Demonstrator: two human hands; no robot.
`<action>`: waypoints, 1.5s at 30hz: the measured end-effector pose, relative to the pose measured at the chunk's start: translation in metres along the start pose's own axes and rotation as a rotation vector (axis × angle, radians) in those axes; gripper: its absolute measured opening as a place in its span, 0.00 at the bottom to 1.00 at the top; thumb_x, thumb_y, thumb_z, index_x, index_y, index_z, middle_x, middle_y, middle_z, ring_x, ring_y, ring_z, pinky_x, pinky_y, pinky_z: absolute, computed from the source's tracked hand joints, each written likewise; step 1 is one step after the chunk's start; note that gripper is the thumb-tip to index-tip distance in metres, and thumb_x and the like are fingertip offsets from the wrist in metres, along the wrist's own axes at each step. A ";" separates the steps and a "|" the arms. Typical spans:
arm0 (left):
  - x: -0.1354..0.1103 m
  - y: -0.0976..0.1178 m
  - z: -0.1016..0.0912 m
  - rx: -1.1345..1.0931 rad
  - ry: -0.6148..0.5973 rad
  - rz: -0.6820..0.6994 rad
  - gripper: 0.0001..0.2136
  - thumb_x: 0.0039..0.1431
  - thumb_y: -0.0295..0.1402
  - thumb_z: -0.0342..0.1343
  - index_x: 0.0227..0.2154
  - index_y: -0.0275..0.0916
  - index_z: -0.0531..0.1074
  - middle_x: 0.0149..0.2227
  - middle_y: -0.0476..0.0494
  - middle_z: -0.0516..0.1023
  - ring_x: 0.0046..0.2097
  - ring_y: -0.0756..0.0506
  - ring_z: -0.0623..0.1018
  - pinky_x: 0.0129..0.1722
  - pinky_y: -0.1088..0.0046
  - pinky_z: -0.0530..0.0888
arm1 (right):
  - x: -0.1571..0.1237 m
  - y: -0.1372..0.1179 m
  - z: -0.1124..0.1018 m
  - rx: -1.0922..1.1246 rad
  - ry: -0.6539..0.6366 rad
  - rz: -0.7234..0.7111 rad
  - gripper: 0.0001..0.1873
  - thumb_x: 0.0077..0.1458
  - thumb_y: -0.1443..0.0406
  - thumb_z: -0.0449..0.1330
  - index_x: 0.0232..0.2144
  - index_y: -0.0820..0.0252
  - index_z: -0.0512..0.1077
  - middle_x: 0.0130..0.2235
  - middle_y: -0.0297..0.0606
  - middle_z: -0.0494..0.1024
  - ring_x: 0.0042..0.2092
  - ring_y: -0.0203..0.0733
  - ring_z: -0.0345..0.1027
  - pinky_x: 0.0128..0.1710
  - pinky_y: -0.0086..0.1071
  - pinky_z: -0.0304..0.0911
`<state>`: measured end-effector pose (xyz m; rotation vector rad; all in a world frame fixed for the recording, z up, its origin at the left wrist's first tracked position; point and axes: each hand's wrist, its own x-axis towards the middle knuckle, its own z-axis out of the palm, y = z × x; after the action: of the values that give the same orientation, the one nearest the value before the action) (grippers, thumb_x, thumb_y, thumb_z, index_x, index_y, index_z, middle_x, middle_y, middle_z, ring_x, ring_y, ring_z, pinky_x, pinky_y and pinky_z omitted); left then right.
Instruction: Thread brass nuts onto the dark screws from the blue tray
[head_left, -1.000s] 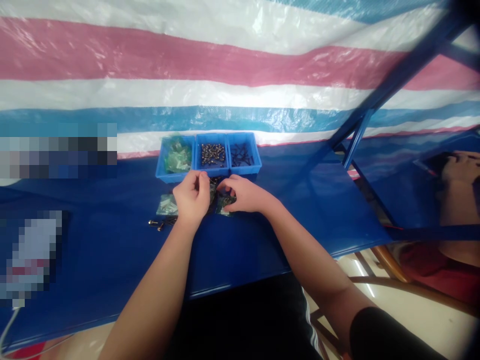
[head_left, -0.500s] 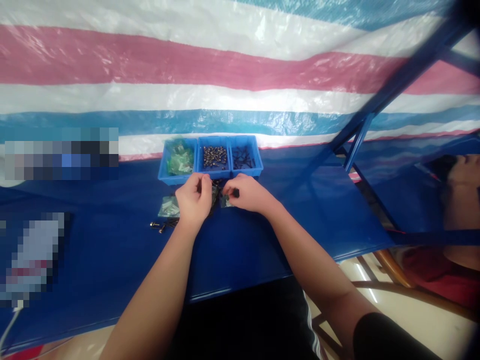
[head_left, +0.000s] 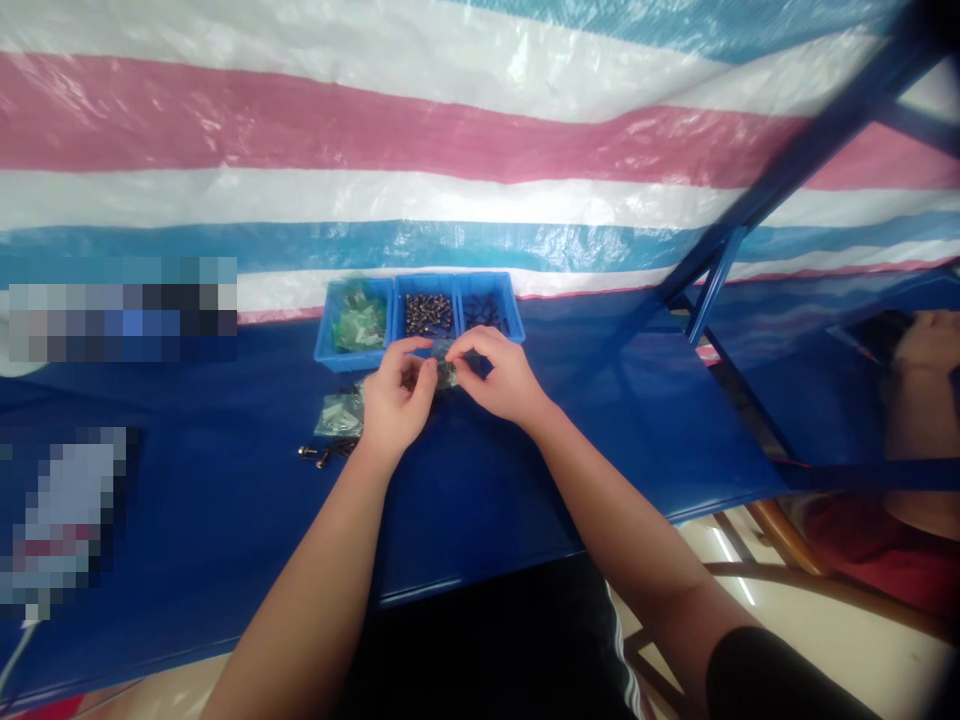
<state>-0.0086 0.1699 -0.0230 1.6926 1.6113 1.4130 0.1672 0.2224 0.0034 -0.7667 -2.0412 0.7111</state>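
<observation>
My left hand and my right hand are close together just in front of three blue bins. Between their fingertips is a small clear plastic bag, which the right thumb and forefinger pinch. The left fingers curl at the bag's other side, partly hiding what lies in the palm. Left of my left hand, a filled clear bag lies on the table, with several loose screws in front of it. More dark pieces under the hands are mostly hidden.
The left bin holds greenish plastic bags, the middle bin short metal screws, the right bin dark screws. A blue metal frame rises on the right. Another person's arm is at far right. A blurred-out device with a cable lies left.
My right hand has shifted slightly up and left, bringing the small bag between both hands. The left hand has moved a little right and its fingers have loosened apart.
</observation>
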 end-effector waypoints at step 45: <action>0.007 -0.002 0.004 -0.286 0.134 -0.224 0.11 0.57 0.40 0.64 0.36 0.37 0.75 0.27 0.50 0.76 0.24 0.53 0.73 0.25 0.78 0.69 | 0.005 0.020 0.014 0.500 0.161 0.483 0.14 0.50 0.59 0.68 0.37 0.61 0.79 0.28 0.35 0.80 0.26 0.36 0.73 0.31 0.33 0.73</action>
<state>-0.0072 0.1778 -0.0234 1.2412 1.5261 1.5806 0.1585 0.2366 -0.0155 -0.9830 -1.4453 1.3229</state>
